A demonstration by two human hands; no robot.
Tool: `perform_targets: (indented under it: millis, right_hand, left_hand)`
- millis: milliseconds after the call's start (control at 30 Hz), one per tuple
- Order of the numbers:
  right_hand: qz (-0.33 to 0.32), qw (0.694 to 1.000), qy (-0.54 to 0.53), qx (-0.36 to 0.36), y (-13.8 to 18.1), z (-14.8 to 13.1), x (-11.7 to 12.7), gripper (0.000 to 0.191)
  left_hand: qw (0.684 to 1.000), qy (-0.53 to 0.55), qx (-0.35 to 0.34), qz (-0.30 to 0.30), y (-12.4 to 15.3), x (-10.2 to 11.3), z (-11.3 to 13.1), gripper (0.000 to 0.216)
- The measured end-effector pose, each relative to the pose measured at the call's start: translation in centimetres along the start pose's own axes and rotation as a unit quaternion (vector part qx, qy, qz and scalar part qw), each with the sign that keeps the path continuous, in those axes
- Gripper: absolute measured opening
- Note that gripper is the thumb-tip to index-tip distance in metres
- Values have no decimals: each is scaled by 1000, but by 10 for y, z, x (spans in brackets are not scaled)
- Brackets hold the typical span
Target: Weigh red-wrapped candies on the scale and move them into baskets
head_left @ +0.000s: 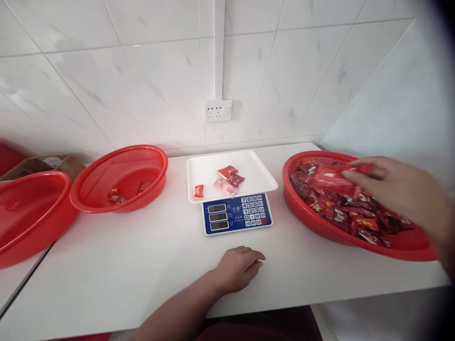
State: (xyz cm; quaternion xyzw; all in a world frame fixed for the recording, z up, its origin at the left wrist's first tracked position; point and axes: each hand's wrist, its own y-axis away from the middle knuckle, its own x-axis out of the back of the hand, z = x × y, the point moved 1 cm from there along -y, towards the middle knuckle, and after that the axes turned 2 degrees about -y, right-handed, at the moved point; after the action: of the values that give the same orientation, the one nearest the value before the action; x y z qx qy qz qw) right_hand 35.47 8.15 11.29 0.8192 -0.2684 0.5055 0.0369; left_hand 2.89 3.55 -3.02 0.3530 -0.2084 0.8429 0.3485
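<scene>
My right hand reaches over the red basket of wrapped candies on the right, its fingers closed on a red candy packet lifted above the pile. My left hand rests on the white table in front of the scale, fingers loosely curled, holding nothing. The blue electronic scale carries a white tray with a few candies on it.
A red mesh basket with a few candies stands left of the scale. Another red basket and a cardboard box lie at the far left. A wall socket sits on the tiled wall behind.
</scene>
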Motion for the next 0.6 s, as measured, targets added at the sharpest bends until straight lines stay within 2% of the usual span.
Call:
perform_targets:
  millis: [33,100,200,333,400,500,600]
  right_hand:
    - [-36,999,-27,-3,6,-19,-7,28]
    - [-48,998,-47,13,15,-45,-18,26]
    - [-37,996,-64,46,14,-49,-19,26]
    - [-4,990,-139,-6,-4,-12,10,34]
    - [-11,980,-195,-43,-9,12,26,44]
    - [-108,976,-180,-64,-4,47,35,52]
    - [-240,969,-29,-46,9,79,24,46]
  left_hand:
    - [1000,1,3,3,0,1,-1,26]
    - [1000,5,10,10,-1,2,-2,26]
    - [999,22,24,31,-2,3,-5,26]
    - [997,38,25,55,-5,0,-13,24]
    - [998,32,15,58,-7,-1,-16,24]
    - [997,24,3,68,-7,-2,-18,24]
    - [998,18,-8,63,-6,-3,-17,23]
